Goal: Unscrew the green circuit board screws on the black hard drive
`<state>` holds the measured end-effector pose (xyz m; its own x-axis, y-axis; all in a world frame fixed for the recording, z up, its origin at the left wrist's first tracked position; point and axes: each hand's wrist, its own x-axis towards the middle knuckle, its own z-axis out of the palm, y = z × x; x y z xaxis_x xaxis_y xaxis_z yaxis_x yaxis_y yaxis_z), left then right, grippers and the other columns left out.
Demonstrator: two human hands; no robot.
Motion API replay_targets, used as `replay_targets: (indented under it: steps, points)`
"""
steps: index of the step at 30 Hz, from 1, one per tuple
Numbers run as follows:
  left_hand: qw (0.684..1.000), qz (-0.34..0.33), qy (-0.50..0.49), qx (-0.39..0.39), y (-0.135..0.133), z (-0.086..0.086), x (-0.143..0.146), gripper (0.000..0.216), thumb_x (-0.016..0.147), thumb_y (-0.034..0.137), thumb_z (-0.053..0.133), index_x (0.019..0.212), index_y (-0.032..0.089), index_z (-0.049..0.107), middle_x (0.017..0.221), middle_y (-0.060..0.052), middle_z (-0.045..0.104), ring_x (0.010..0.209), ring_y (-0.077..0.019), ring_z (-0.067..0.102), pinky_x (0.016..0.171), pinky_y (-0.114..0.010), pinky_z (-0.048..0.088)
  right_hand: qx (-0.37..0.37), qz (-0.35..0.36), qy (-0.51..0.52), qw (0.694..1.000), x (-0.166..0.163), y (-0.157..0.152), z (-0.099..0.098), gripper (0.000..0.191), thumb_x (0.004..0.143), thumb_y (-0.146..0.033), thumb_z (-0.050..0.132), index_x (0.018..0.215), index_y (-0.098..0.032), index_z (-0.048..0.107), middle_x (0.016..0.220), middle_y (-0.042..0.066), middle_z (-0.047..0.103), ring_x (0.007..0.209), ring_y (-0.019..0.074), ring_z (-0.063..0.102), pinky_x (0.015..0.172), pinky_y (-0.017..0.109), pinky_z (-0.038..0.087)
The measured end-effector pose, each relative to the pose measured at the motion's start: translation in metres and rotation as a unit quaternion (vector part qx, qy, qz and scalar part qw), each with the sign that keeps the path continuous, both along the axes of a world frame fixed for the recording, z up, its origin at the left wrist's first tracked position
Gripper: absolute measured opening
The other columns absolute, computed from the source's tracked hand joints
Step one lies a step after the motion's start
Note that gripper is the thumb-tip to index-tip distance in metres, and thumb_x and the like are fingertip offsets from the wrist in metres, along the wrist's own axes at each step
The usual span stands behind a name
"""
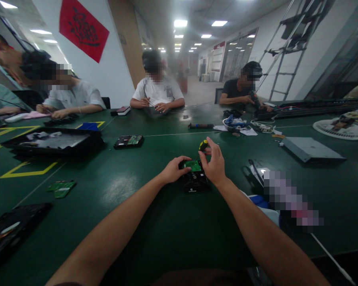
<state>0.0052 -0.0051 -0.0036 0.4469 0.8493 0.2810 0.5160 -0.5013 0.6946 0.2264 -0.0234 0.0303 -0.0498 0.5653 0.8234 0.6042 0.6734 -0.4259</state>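
A black hard drive [194, 179] with a green circuit board [193, 165] on top lies on the dark green table [155, 222] in front of me. My left hand [173, 170] grips the drive's left edge, fingers curled on it. My right hand [215, 163] is closed around a screwdriver with a yellow and black handle [203, 145], held upright over the board's right side. The screwdriver's tip is hidden behind my fingers.
Another hard drive [129, 141] and a black tray [52, 142] lie to the left, a loose green board [61, 188] nearer. A grey metal case [312, 148] sits right. Three people work at the far side. A screwdriver [200, 126] lies mid-table.
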Motion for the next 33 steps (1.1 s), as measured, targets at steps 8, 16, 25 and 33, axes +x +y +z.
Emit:
replay_targets:
  steps: [8,16,25,33]
  points:
    - [1.000,-0.024,-0.015,0.012,0.0009,0.0008,0.0006,0.035,0.089,0.032,0.075,0.123,0.025,0.069,0.126,-0.006,0.072,0.117,-0.0262,0.065,0.107,-0.046,0.049,-0.006,0.013,-0.012,1.000,-0.0009,0.0016,-0.0028,0.059,0.103,-0.030,0.051,0.159,-0.029,0.031,0.145,0.015,0.056,0.105,0.0251,0.070,0.097,0.051,0.061]
    - [0.999,-0.029,-0.036,0.014,0.0040,-0.0048,0.0007,0.031,0.088,0.030,0.076,0.118,0.024,0.070,0.128,-0.006,0.071,0.122,-0.0253,0.064,0.113,-0.047,0.046,-0.003,0.005,-0.015,1.000,0.0005,0.0000,0.0006,0.058,0.100,-0.032,0.057,0.155,-0.029,0.039,0.131,0.013,0.059,0.103,0.0258,0.066,0.091,0.050,0.063]
    - [0.999,-0.033,-0.038,0.018,0.0025,-0.0026,0.0005,0.027,0.088,0.028,0.076,0.115,0.024,0.071,0.131,-0.007,0.070,0.124,-0.0253,0.064,0.114,-0.048,0.044,-0.008,0.002,-0.007,1.000,-0.0001,-0.0005,0.0000,0.058,0.100,-0.033,0.057,0.155,-0.030,0.038,0.130,0.012,0.058,0.099,0.0249,0.067,0.089,0.048,0.063]
    - [0.998,-0.037,-0.044,0.019,0.0027,-0.0033,0.0012,0.026,0.089,0.029,0.076,0.113,0.023,0.071,0.130,-0.008,0.070,0.123,-0.0255,0.064,0.114,-0.049,0.044,-0.001,0.006,-0.010,1.000,-0.0003,-0.0012,0.0017,0.057,0.101,-0.032,0.056,0.155,-0.030,0.038,0.129,0.012,0.059,0.101,0.0254,0.066,0.092,0.050,0.062]
